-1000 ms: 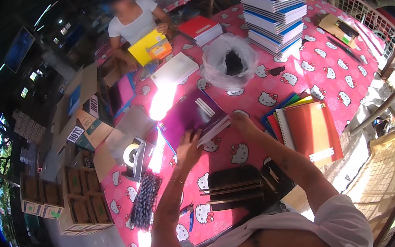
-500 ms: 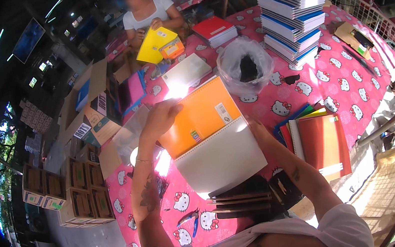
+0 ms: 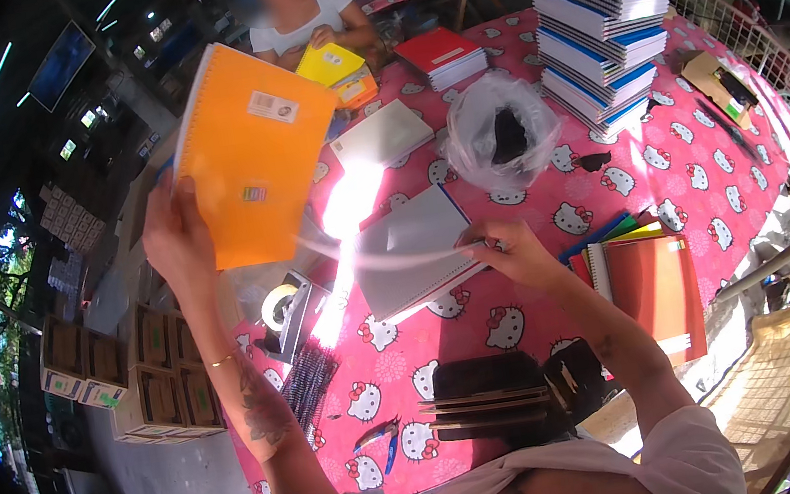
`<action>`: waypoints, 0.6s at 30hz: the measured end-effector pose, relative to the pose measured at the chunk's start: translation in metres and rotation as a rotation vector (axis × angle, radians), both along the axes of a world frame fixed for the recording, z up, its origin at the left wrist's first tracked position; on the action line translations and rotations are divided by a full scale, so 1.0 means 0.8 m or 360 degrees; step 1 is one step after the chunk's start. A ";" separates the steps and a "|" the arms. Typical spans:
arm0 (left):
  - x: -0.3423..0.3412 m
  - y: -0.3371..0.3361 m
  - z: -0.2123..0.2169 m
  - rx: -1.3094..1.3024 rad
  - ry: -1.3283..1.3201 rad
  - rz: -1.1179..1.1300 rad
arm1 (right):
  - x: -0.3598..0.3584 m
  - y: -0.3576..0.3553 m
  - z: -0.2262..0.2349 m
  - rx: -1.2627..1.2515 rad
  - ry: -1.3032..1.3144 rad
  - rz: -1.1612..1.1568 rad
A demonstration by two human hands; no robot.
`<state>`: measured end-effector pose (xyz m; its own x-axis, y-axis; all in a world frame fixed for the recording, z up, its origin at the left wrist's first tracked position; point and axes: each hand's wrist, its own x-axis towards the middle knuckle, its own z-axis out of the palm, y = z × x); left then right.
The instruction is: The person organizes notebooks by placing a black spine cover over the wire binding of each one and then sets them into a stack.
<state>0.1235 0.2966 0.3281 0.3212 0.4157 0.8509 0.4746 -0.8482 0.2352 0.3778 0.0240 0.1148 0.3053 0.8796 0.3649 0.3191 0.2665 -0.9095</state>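
Note:
My left hand (image 3: 179,232) grips the lower left edge of an orange notebook cover (image 3: 261,155). The cover is raised above the table's left side, with a row of holes and a pale layer along its left edge. My right hand (image 3: 506,249) pinches the right corner of a pad of white sheets (image 3: 407,260) lying on the table; a thin, blurred sheet curves out from those fingers. Left of the pad are a tape dispenser (image 3: 284,308) and a bundle of black binding coils (image 3: 309,385). Blue-handled pliers (image 3: 390,450) lie nearer me.
Beyond the pad stands a plastic bag (image 3: 504,136). A tall stack of notebooks (image 3: 598,26) rises at the back right; more notebooks (image 3: 659,296) lie at right. A black box (image 3: 487,396) sits in front of me. Across the table, a person (image 3: 309,27) handles a yellow notebook (image 3: 329,62).
The orange cover has come away from the white pad and moved up and left in my left hand. The pad now lies lower on the table, with my right hand at its corner.

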 end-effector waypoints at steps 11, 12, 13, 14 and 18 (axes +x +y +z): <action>-0.004 -0.047 -0.018 -0.0383 0.0084 -0.0517 | 0.139 0.160 -0.192 -0.0090 -0.0930 0.0104; 0.020 -0.046 -0.027 -0.0392 0.0078 -0.0575 | 0.168 0.152 -0.219 -0.0118 -0.0940 0.0053; 0.057 -0.049 -0.035 -0.0803 0.0216 -0.0909 | 0.210 0.130 -0.241 -0.0026 -0.0697 0.0039; 0.073 -0.052 -0.038 -0.1200 0.0386 -0.1166 | 0.224 0.122 -0.250 0.0110 -0.0432 0.0086; 0.069 0.017 -0.137 -0.1450 0.0974 -0.1140 | 0.126 0.108 -0.200 -0.0151 0.0340 -0.0305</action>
